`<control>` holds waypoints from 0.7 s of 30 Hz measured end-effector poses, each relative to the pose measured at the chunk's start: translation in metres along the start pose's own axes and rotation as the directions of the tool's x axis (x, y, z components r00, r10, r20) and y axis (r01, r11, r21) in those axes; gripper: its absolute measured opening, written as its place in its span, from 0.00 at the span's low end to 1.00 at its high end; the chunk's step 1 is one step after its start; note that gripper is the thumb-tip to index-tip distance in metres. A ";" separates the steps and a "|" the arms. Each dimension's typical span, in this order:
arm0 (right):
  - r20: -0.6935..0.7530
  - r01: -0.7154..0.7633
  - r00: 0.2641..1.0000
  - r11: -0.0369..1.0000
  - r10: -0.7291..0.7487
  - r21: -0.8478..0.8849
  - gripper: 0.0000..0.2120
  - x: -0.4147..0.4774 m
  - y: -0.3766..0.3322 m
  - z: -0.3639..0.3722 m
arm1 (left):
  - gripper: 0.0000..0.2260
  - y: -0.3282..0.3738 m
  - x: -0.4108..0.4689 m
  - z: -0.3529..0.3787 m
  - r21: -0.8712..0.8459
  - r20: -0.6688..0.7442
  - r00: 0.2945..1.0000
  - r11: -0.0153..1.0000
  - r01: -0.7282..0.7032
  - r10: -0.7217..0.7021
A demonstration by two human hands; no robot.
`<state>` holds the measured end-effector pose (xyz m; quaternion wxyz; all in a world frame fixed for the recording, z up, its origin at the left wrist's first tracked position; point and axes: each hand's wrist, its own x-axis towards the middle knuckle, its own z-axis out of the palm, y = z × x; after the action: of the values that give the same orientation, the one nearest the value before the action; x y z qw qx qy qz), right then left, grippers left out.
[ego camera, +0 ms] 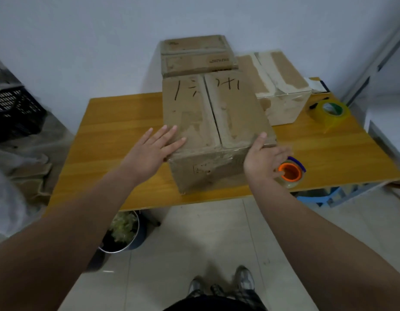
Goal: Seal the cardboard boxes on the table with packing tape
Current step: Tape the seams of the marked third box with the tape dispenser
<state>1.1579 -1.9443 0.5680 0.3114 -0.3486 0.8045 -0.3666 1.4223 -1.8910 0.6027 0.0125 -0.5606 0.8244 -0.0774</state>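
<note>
on the wooden worktop (pixel 118 131), close to its front edge, the big box (pixel 217 122) sits with its flaps meeting at a dark seam and black scrawl i cannot read. left hand (pixel 154 151) lies spread flat on the lid's near corner. right hand (pixel 262 158), spread, presses the right side, half hiding an orange-cored tape roll (pixel 290 172).

The right hand (pixel 263 158) covers the left side of the tape roll (pixel 291 172) with the orange core, and its fingers (pixel 281 152) are blurred. The front box (pixel 214 122) hides the base of the back box (pixel 198 56), whose printed label is too small to read. The black crate (pixel 12 111) is cut off by the left edge.
</note>
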 end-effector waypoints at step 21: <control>0.405 0.255 0.856 0.944 -0.321 0.210 0.25 -0.078 0.014 -0.017 | 0.24 0.096 -0.002 -0.017 -0.180 -0.160 0.982 0.976 -0.124 0.095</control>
<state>1.1840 -1.8691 0.5850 0.4492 -0.5138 0.6238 -0.3809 1.3328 -1.8530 0.6061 -0.0989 -0.5053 0.8563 -0.0399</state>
